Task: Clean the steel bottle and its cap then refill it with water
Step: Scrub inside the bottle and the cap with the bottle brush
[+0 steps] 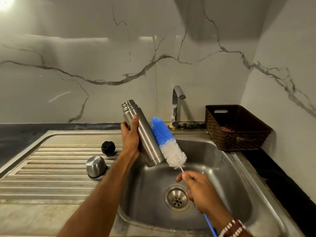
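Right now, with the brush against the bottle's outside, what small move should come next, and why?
Probably lift the brush to the open mouth of the steel bottle and slide it in. The right hand grips its handle, its bristles lie only along the outside wall, and the left hand holds the bottle tilted, uncapped, at the sink.

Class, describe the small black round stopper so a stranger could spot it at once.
Find the ribbed steel draining board left of the sink basin. Two small items sit on it; the black round plastic stopper is the farther one, towards the wall. Its neighbour, a shiny steel dome-shaped cup, is silver.
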